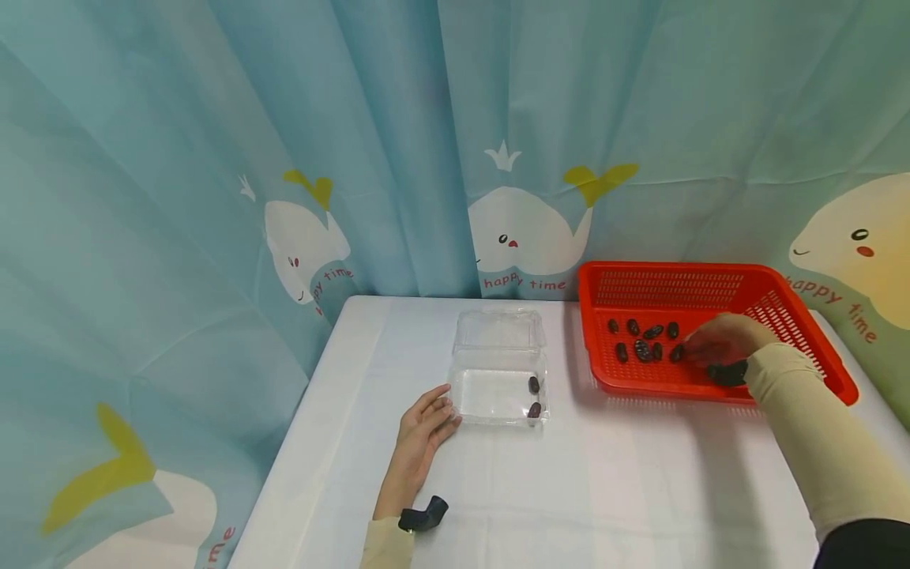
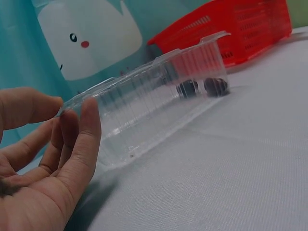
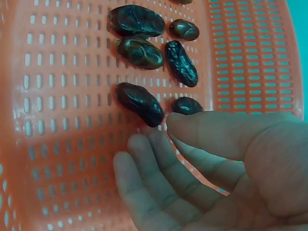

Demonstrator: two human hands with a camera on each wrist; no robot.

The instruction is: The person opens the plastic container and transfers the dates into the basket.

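A clear plastic clamshell box (image 1: 490, 393) lies on the table with its lid folded back, two dark dates (image 1: 534, 385) at its right side. My left hand (image 1: 425, 431) is at the box's left edge; in the left wrist view its thumb and fingertips pinch the rim corner (image 2: 72, 102). Over the red basket (image 1: 597, 371), my right hand (image 1: 721, 340) reaches down among several dates. In the right wrist view, the thumb (image 3: 192, 127) and fingertips come right up to the end of one wrinkled date (image 3: 139, 103), which lies on the basket floor, its other end uncovered.
Other dates (image 1: 643, 350) lie spread over the left half of the basket. The basket stands right of the box on a white-covered table (image 1: 540, 498). Behind hangs a blue curtain (image 1: 398, 158) with whale prints. The basket's walls rise around the right hand.
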